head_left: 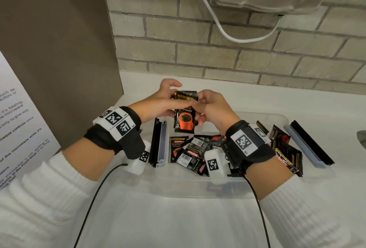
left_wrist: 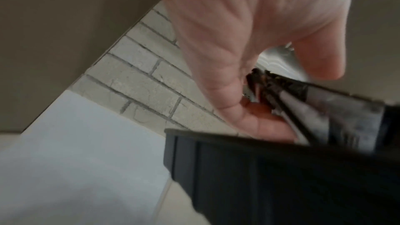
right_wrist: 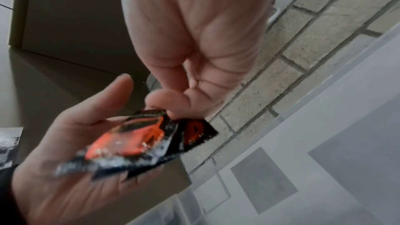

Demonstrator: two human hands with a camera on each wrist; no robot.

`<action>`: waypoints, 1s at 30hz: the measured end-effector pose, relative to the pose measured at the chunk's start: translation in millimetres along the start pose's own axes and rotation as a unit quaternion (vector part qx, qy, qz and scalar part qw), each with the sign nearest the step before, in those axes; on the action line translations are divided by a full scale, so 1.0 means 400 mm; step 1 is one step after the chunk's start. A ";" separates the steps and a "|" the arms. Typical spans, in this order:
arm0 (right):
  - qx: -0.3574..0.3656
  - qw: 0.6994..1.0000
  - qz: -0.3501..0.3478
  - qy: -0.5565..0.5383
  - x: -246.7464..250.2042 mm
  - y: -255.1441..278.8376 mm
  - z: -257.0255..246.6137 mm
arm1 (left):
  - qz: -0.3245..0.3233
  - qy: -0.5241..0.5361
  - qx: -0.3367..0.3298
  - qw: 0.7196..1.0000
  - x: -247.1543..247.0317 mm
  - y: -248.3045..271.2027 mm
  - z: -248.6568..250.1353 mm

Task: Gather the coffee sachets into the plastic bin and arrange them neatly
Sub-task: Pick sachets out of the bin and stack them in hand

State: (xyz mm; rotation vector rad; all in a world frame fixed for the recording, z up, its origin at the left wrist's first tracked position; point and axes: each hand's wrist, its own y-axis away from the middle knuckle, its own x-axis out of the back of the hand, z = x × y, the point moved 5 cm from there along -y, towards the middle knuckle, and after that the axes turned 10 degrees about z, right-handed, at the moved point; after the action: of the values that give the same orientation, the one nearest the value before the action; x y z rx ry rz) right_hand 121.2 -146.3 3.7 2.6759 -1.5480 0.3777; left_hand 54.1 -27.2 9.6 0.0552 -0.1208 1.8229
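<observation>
Both hands hold a small stack of black coffee sachets (head_left: 184, 118) with an orange cup print, upright above the far end of the clear plastic bin (head_left: 200, 185). My left hand (head_left: 163, 100) grips the stack (left_wrist: 303, 102) from the left, thumb and fingers curled round it. My right hand (head_left: 210, 107) pinches the stack (right_wrist: 138, 143) from the right near its top. Several more sachets (head_left: 195, 151) lie jumbled in the bin, some leaning over its right rim (head_left: 287, 149). Part of the pile is hidden behind my right wrist.
The bin stands on a white counter (head_left: 178, 224) against a brick wall (head_left: 217, 53). Black latch flaps (head_left: 157, 141) stick out at the bin's left side, and another flap (head_left: 311, 144) at its right. A brown panel (head_left: 59, 49) with a printed notice rises on the left. A white cable (head_left: 227, 33) hangs above.
</observation>
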 end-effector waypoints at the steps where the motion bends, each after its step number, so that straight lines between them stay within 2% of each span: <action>1: -0.003 1.000 0.005 -0.022 0.001 0.000 -0.002 | 0.020 0.056 0.007 0.998 0.010 -0.002 -0.009; 3: -0.012 0.998 0.013 -0.064 -0.002 0.000 -0.006 | 0.022 0.124 0.019 0.992 0.019 0.007 -0.023; 7: -0.038 0.999 -0.013 -0.028 -0.039 -0.002 -0.005 | -0.079 0.076 0.032 0.993 -0.020 0.038 -0.039; 11: -0.070 0.989 -0.098 0.082 -0.053 -0.003 -0.020 | -0.006 0.133 0.076 0.988 0.009 0.044 -0.062; 13: -0.060 0.972 -0.148 0.174 -0.039 -0.010 -0.032 | 0.027 0.165 0.089 0.982 0.031 0.045 -0.071; 16: -0.050 0.902 -0.234 0.359 -0.016 -0.017 -0.024 | 0.041 0.193 0.086 0.977 0.044 0.048 -0.073; 18: -0.041 0.838 -0.292 0.459 -0.012 -0.009 -0.004 | 0.042 0.219 0.074 0.972 0.047 0.050 -0.067; 19: -0.014 0.802 -0.321 0.503 -0.017 -0.003 0.003 | 0.045 0.237 0.067 0.968 0.050 0.049 -0.062; 22: 0.062 0.709 -0.405 0.573 -0.066 0.024 0.042 | 0.044 0.259 0.059 0.963 0.052 0.048 -0.052; 25: 0.102 0.631 -0.476 0.604 -0.133 0.046 0.098 | 0.027 0.219 0.058 0.974 0.039 0.057 -0.041; 27: 0.120 0.603 -0.480 0.626 -0.158 0.047 0.117 | 0.011 0.212 0.061 0.975 0.030 0.064 -0.039; 30: 0.125 0.600 -0.462 0.641 -0.167 0.045 0.121 | 0.003 0.206 0.056 0.977 0.024 0.069 -0.045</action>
State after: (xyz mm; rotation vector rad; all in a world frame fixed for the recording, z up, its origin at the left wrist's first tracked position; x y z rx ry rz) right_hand 83.4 -105.3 -59.8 1.7980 0.3284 1.8264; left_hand 25.5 -22.8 -8.9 -0.2440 0.2758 1.8078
